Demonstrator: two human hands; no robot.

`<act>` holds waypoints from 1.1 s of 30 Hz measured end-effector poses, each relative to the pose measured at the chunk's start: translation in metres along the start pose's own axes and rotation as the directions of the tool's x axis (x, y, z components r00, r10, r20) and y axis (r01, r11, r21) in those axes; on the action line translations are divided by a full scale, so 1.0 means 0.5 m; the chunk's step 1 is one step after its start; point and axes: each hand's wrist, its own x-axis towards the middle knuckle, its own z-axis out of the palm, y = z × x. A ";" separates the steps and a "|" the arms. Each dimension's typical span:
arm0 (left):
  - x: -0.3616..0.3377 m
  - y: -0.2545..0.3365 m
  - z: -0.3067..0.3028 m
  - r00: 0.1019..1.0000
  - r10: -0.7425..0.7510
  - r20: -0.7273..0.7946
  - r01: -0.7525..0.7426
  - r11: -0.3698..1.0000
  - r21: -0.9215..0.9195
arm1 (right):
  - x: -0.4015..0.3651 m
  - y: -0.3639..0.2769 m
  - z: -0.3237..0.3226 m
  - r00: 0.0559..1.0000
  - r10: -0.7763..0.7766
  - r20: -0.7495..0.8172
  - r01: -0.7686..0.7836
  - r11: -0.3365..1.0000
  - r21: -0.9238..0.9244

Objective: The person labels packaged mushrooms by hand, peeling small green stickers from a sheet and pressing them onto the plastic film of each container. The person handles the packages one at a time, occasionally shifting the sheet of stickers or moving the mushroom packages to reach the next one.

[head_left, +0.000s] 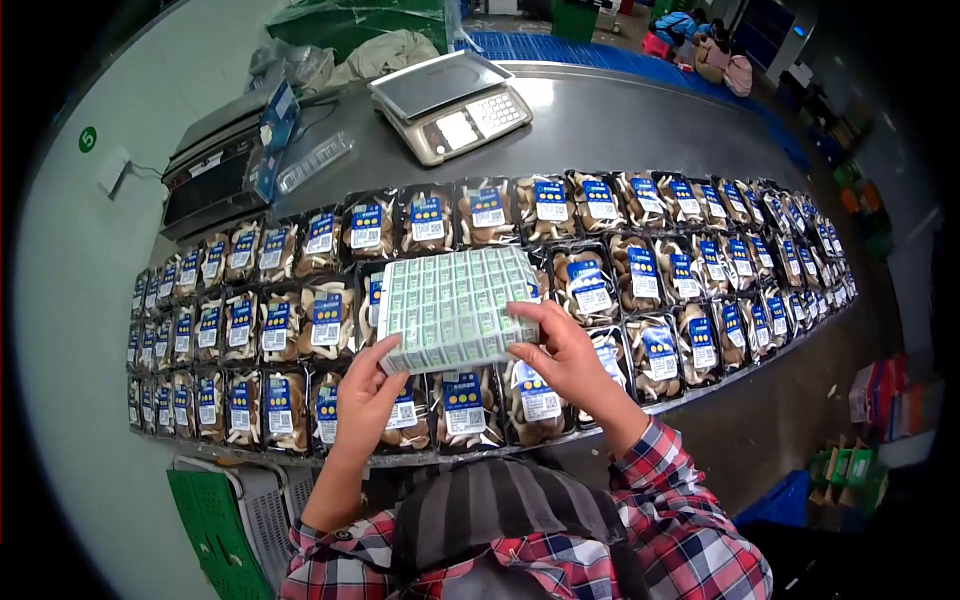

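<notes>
Between my two hands is a thick stack of label sheets [455, 305], printed with rows of small green and white labels. My left hand [372, 395] pinches its lower left corner, thumb on top. At the lower right edge, my right hand [565, 350] grips the stack with thumb and fingers. The sheets are held over rows of black trays of mushrooms, wrapped in film with blue and white labels. One such mushroom tray [463, 405] lies just below the stack, and another mushroom tray [583, 283] is to its right. The trays directly underneath are partly hidden.
A weighing scale [455, 105] stands on the metal table [590, 115] behind the trays. At the back left are a dark machine [215, 175] and a clear plastic packet [315, 160]. Green crates [215, 520] stand at the lower left. Several people [700, 50] are far off.
</notes>
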 end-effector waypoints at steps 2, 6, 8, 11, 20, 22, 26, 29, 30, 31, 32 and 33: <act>0.000 0.009 -0.016 1.000 -0.002 0.020 -0.004 0.953 0.302 | -0.005 0.003 0.014 0.997 -0.012 -0.075 0.010 0.999 -0.032; 0.009 -0.001 -0.031 0.977 0.210 0.043 -0.205 0.853 0.479 | -0.004 0.002 0.006 0.981 -0.179 -0.079 0.143 0.933 -0.331; 0.019 -0.010 -0.039 0.939 0.342 0.040 -0.319 0.822 0.473 | 0.000 -0.008 0.009 0.972 -0.218 -0.083 0.183 0.934 -0.306; 0.002 -0.013 -0.029 0.980 0.090 -0.176 -0.084 0.996 0.041 | -0.026 -0.021 0.035 0.998 -0.034 -0.059 0.020 0.974 -0.224; 0.047 -0.021 -0.067 0.977 0.214 -0.014 -0.205 0.949 0.239 | -0.006 -0.028 0.046 0.985 0.140 0.100 -0.115 0.968 -0.224; 0.061 -0.020 -0.065 0.973 0.229 0.033 -0.231 0.947 0.222 | 0.005 -0.055 0.050 0.968 0.126 0.217 -0.057 0.952 -0.300; 0.085 -0.012 -0.060 0.979 0.183 0.088 -0.199 0.952 0.231 | 0.005 -0.036 0.076 0.986 0.002 0.168 0.058 0.935 -0.349; 0.111 -0.023 -0.060 0.995 0.039 0.088 -0.066 0.946 0.319 | -0.004 -0.022 0.090 0.984 -0.084 0.160 0.148 0.882 -0.446; 0.120 -0.032 -0.059 0.996 -0.011 0.094 -0.017 0.956 0.293 | -0.007 -0.019 0.095 0.987 -0.089 0.135 0.139 0.894 -0.425; 0.129 -0.045 -0.061 0.993 -0.061 0.101 0.032 0.963 0.267 | -0.008 -0.016 0.099 0.989 -0.094 0.111 0.131 0.905 -0.405; 0.138 -0.062 -0.064 0.988 -0.111 0.109 0.082 0.967 0.241 | -0.010 -0.013 0.098 0.992 -0.097 0.086 0.123 0.915 -0.384; 0.146 -0.087 -0.072 0.983 -0.150 0.104 0.132 0.978 0.164 | -0.015 -0.011 0.091 0.994 0.084 -0.069 -0.096 0.973 -0.209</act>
